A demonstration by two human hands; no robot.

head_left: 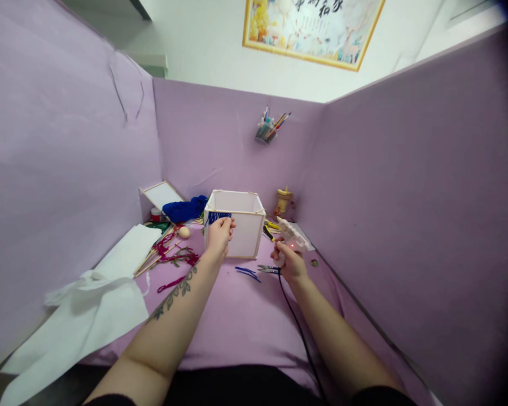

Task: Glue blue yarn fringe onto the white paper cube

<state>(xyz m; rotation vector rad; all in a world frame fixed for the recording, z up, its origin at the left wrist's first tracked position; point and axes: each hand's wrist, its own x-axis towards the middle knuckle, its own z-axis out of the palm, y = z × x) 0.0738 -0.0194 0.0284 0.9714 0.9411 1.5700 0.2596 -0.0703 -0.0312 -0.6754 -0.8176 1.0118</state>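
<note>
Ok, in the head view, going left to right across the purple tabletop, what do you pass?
White paper sheets → red yarn and wooden sticks → left hand at the front of the white box → small scissors → right hand holding the glue gun.

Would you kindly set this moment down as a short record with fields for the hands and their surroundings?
left hand: pinches blue yarn at the near top edge of the white box
right hand: grips a white glue gun, nozzle pointing toward the box
cord: black, trails back along the right forearm
on mat: scissors, blue strands
left side: white paper, wooden sticks
</note>
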